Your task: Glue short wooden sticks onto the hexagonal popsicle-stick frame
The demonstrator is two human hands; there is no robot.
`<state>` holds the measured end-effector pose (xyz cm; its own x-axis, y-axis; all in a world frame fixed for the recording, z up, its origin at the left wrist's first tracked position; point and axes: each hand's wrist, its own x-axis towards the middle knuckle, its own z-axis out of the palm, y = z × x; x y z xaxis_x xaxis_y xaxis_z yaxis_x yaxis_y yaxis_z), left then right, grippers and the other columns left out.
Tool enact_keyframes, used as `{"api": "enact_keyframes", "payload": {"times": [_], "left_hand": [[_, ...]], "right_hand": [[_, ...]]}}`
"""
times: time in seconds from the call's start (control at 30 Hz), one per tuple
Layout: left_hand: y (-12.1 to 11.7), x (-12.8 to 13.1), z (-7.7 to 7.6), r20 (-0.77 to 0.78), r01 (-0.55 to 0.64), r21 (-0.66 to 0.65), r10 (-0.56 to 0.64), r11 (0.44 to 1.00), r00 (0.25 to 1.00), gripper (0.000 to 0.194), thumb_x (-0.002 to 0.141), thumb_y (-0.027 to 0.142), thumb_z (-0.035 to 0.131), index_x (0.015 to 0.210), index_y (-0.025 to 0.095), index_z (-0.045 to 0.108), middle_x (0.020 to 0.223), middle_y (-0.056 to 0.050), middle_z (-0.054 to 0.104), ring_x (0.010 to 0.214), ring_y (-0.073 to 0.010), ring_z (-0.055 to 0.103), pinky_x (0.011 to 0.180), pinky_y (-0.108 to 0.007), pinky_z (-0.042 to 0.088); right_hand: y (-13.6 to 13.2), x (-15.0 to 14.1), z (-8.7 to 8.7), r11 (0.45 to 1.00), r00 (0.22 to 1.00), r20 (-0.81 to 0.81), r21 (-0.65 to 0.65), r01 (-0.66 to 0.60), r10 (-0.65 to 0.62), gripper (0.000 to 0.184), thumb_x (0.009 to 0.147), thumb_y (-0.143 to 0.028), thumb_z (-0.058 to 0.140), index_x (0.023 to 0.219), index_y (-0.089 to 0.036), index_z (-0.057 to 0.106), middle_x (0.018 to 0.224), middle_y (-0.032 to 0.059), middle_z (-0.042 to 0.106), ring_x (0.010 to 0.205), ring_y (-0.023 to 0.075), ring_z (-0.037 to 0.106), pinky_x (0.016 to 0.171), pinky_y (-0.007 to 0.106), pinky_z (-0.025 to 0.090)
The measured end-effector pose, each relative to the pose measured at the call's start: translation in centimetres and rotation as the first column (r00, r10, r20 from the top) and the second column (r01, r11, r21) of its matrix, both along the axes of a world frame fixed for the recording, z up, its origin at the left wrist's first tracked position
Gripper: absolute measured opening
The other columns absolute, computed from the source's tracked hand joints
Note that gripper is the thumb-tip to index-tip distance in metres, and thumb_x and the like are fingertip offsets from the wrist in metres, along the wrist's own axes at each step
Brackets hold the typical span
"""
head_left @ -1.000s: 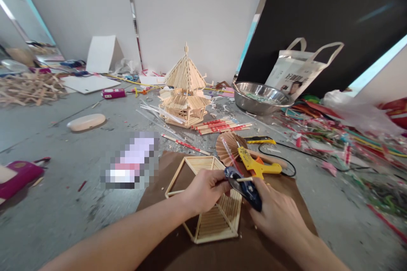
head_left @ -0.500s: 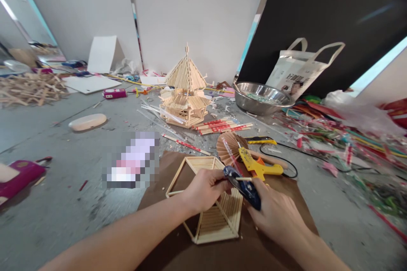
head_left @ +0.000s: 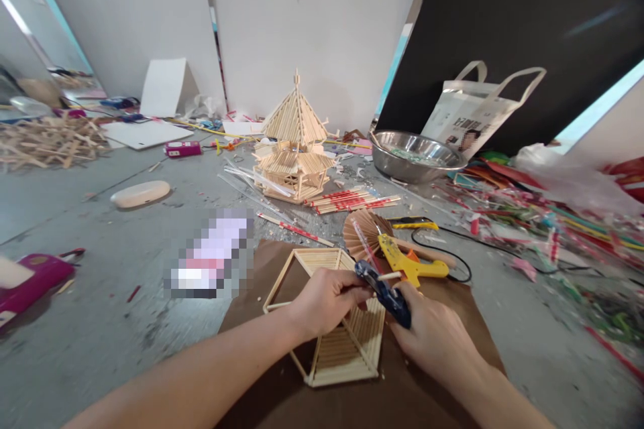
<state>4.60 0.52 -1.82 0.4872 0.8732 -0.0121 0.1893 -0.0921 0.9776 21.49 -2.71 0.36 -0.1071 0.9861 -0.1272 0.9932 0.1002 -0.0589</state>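
Note:
My right hand point(head_left: 433, 328) is closed round a blue hand tool point(head_left: 396, 305) that looks like a pair of cutters. Across the tool lies a short pale wooden stick point(head_left: 390, 276), close to my right thumb. My left hand point(head_left: 322, 301) is pinched at the tool's far end; what its fingertips grip is hidden. Below both hands, a hexagonal frame of wooden sticks point(head_left: 347, 358) rests on a brown sheet point(head_left: 427, 389). Some of its triangular sections are filled with rows of sticks, others are open.
A stick-built pagoda model point(head_left: 294, 147) stands ahead, beside red-marked chopsticks point(head_left: 347, 200). Right of the frame lie a yellow glue gun point(head_left: 415, 268), a paper fan point(head_left: 359, 231) and a yellow cutter knife point(head_left: 415, 222). A steel bowl point(head_left: 417, 164) and a pixelated phone-like object point(head_left: 214, 251) are farther out.
The blue tool has turned slightly, its parts looking more spread. The short stick has tilted, its right end now higher. Both hands stay in nearly the same place.

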Motion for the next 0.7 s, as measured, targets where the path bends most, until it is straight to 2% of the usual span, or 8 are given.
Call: {"api": "enact_keyframes", "payload": {"times": [0.2,0.47,0.57,0.7], "left_hand": [[0.0,0.1,0.3,-0.06,0.004,0.049,-0.001,0.999,0.998,0.022,0.073,0.023,0.043,0.067,0.011,0.061,0.06,-0.001,0.059,0.049,-0.007,0.049,0.05,-0.016,0.038],[0.3,-0.3,0.6,-0.164,0.017,0.23,0.021,0.973,0.986,0.021,0.075,0.024,0.042,0.068,0.013,0.059,0.058,0.0,0.056,0.055,-0.0088,0.048,0.051,-0.017,0.034],[0.4,-0.6,0.8,-0.159,-0.004,0.279,0.051,0.96,0.986,0.02,0.076,0.025,0.042,0.074,0.013,0.058,0.062,0.0,0.057,0.057,-0.009,0.048,0.053,-0.017,0.035],[0.8,-1.1,0.9,-0.142,-0.065,0.341,0.12,0.938,0.982,0.023,0.078,0.029,0.04,0.078,0.014,0.058,0.066,-0.001,0.057,0.06,-0.0097,0.049,0.056,-0.018,0.036]], "right_hand": [[0.1,0.0,0.0,1.0,1.0,-0.008,-0.014,0.019,-0.019,0.013,0.07,-0.026,0.039,0.081,-0.021,0.044,0.068,0.0038,0.062,0.061,0.0215,0.058,0.047,0.025,0.023],[0.2,-0.2,0.0,0.999,0.998,0.038,0.028,0.045,-0.046,0.015,0.071,-0.027,0.038,0.083,-0.021,0.046,0.07,0.0034,0.062,0.06,0.0206,0.058,0.047,0.025,0.023],[0.2,0.2,0.4,0.995,0.996,0.052,0.063,0.072,-0.075,0.02,0.071,-0.032,0.039,0.087,-0.022,0.046,0.073,0.0036,0.062,0.063,0.0211,0.059,0.047,0.025,0.026],[0.8,1.5,1.1,0.976,0.982,0.065,0.142,0.166,-0.176,0.033,0.073,-0.044,0.035,0.096,-0.022,0.045,0.083,0.0061,0.062,0.07,0.0232,0.059,0.048,0.027,0.032]]}}
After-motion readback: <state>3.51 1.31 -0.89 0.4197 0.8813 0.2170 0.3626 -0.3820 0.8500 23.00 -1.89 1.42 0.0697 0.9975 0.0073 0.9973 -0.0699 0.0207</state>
